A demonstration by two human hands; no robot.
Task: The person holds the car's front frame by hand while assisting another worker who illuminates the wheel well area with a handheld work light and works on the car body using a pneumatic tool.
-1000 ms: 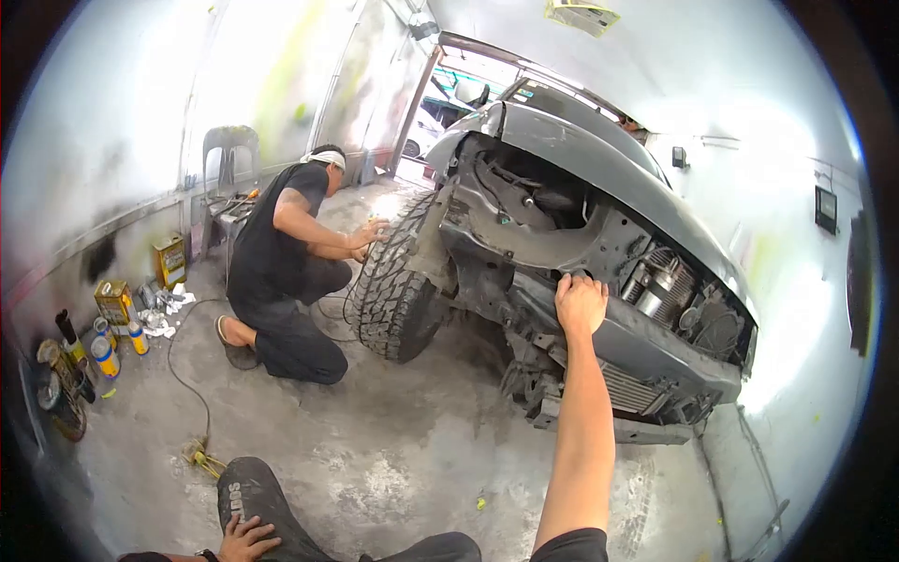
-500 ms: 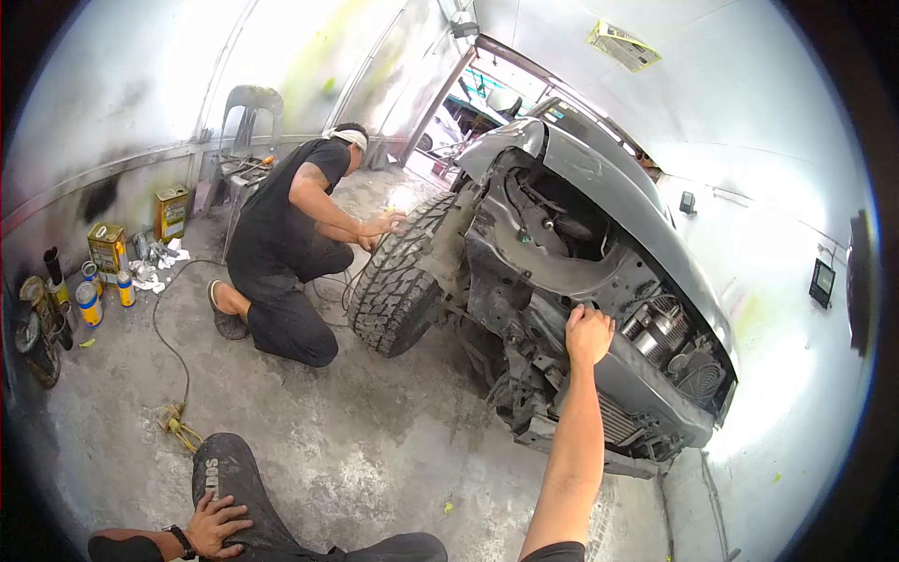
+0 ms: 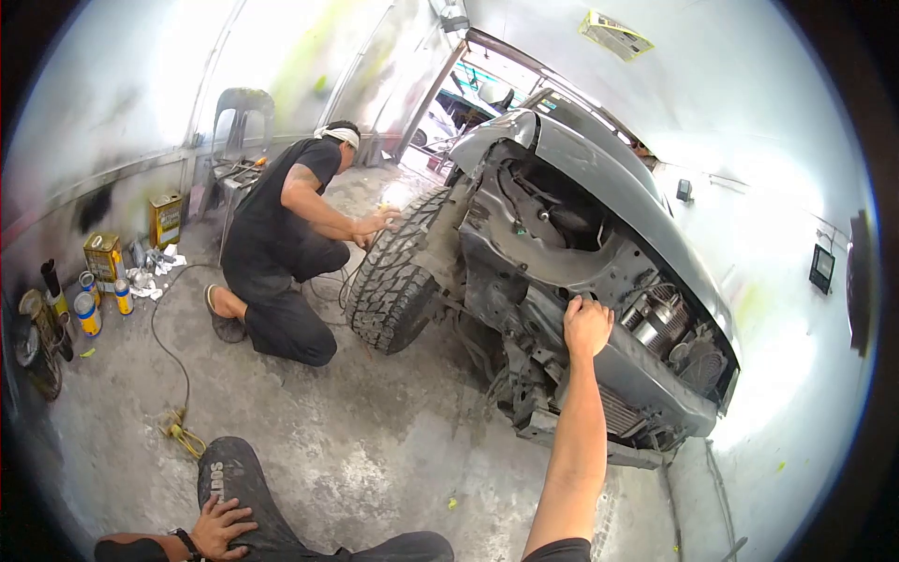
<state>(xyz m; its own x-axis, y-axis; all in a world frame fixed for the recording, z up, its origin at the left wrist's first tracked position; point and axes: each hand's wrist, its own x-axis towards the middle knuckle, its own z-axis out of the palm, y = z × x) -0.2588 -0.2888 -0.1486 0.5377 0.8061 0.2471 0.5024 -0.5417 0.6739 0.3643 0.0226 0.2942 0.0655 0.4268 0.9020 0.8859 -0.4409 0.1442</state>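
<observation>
My right hand (image 3: 588, 326) is curled over the upper edge of the front beam (image 3: 646, 375) of a grey vehicle (image 3: 599, 178) whose front parts are off. Its fingertips go behind the metal edge. My left hand (image 3: 222, 529) lies with fingers spread on my dark trouser leg (image 3: 245, 482), holding nothing. Beyond the front tire (image 3: 398, 290), a co-worker (image 3: 281, 234) in black with a white headband crouches, both hands close to the wheel's far side.
Paint cans (image 3: 103, 258) and bottles stand by the left wall. A plastic chair (image 3: 242, 122) holds tools. A cable (image 3: 178, 361) runs over the concrete floor (image 3: 375, 450) to a yellow cord (image 3: 187, 438). A lamp (image 3: 821, 267) hangs on the right wall.
The view has turned, so the vehicle and co-worker sit differently in the frame than a second ago. My right hand stays on the beam and my left hand on my leg.
</observation>
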